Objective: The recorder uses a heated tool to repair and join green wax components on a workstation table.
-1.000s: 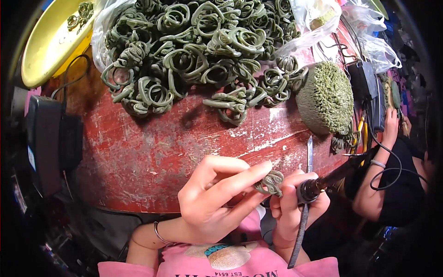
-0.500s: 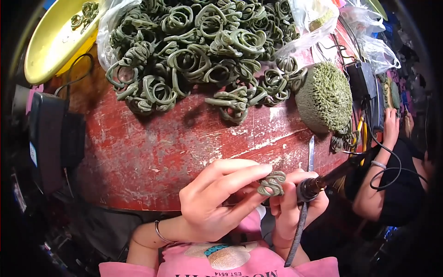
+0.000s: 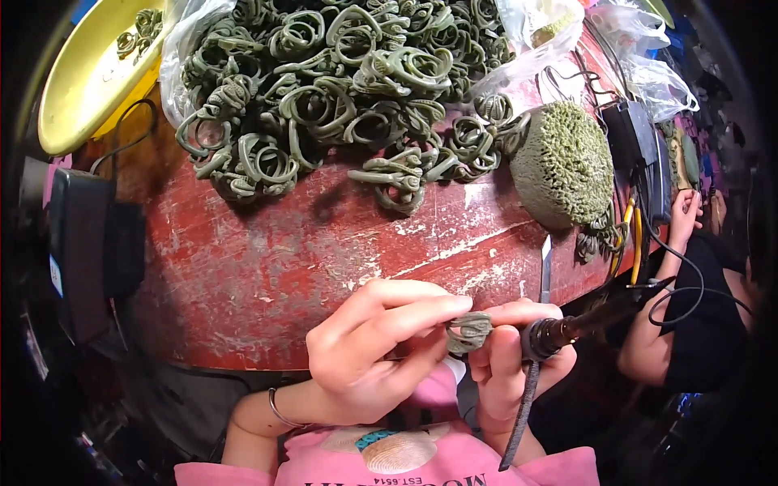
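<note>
My left hand (image 3: 381,348) is closed, pinching a small green coiled ring (image 3: 469,333) between thumb and fingers above the table's near edge. My right hand (image 3: 519,356) is closed beside it, its index finger and thumb against the ring's right side. A slim knife is gripped in that hand: its pointed metal blade (image 3: 546,263) sticks out away from me, and its dark textured handle (image 3: 520,413) trails toward me. A dark rod with a brown collar (image 3: 559,332) crosses over my right hand; whether I hold it, I cannot tell.
A heap of green rings (image 3: 348,89) lies on clear plastic across the worn red table (image 3: 267,275). Right of it stands a porous green block (image 3: 563,166), near yellow-handled pliers (image 3: 632,239). A yellow tray (image 3: 81,97) and black box (image 3: 85,251) are left. Another person's arm (image 3: 664,283) is right.
The ring has turned in my fingers, so its looped face no longer points up. My right index finger now reaches along its top. The whole view has shifted slightly.
</note>
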`<state>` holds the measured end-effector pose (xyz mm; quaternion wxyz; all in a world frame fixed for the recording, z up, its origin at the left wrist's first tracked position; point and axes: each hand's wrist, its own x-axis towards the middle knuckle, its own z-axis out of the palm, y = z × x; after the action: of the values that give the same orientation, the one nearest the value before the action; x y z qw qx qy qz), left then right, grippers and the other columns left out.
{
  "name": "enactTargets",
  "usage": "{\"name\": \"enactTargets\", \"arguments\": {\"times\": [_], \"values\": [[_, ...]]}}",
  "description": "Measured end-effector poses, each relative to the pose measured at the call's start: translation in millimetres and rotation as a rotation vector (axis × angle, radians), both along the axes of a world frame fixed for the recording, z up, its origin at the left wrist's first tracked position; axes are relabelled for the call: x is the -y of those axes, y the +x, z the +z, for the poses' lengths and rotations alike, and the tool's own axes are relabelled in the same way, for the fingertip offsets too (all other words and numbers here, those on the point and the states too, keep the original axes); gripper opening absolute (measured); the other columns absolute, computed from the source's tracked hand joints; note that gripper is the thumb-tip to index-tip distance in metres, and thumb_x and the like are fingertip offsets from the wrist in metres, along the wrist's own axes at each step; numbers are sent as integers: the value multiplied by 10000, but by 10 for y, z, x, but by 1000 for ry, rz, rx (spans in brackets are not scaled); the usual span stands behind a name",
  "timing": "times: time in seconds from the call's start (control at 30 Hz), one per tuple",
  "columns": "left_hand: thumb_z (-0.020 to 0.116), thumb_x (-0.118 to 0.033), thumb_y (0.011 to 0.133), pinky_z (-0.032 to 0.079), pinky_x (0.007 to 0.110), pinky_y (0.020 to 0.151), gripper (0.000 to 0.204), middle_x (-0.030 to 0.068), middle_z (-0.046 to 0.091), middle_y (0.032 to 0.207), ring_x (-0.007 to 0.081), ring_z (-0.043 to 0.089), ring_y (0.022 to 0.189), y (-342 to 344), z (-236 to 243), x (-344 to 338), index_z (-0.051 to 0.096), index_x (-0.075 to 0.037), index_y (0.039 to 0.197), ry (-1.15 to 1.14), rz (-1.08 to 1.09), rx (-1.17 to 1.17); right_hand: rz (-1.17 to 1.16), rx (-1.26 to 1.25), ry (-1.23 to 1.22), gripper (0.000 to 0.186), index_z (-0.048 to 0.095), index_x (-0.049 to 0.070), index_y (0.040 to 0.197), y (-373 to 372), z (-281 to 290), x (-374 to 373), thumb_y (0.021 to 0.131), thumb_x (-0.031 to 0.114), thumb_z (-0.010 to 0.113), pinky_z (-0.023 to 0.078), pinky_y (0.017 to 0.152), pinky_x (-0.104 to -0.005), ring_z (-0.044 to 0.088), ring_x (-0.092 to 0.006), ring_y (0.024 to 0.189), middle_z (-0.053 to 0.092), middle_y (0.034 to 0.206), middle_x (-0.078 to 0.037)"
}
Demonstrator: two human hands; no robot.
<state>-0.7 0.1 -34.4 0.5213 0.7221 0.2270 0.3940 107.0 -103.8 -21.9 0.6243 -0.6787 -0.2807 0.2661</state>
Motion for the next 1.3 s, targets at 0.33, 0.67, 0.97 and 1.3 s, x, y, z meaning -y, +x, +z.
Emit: {"name": "enactTargets", "arguments": {"times": [0.33, 0.67, 0.97, 1.3], "values": [[652, 28, 769, 522, 227, 639, 200, 152, 568, 942, 163, 610, 798, -11, 24, 14, 586, 60, 954, -297, -88, 24, 57, -13, 64, 148, 598, -42, 889, 20, 49, -29, 756, -4, 651, 450, 565, -260, 577, -159, 601, 632, 782, -119], [591, 25, 815, 571, 296, 677, 187, 174, 547, 979, 200, 618, 815, 33, 53, -5, 542, 90, 983, -415, -124, 100, 107, 60, 2, 176, 595, -49, 885, 57, 82, -55, 741, 7, 677, 459, 518, -252, 591, -153, 576, 638, 754, -123], [591, -109, 849, 518, 246, 539, 238, 139, 562, 865, 185, 612, 633, 93, 83, 113, 513, 75, 978, -567, 66, 10, -104, 374, -122, 201, 595, -10, 895, 386, 140, 95, 729, 27, 702, 461, 539, -230, 582, -99, 588, 607, 690, -64], [556, -52, 857, 507, 248, 567, 167, 136, 566, 887, 167, 602, 663, 193, 93, 159, 526, 77, 959, -429, 53, -101, -447, 523, -337, 166, 599, -11, 874, 938, -95, 150, 754, 55, 693, 431, 580, -232, 490, -75, 605, 582, 685, -25]]}}
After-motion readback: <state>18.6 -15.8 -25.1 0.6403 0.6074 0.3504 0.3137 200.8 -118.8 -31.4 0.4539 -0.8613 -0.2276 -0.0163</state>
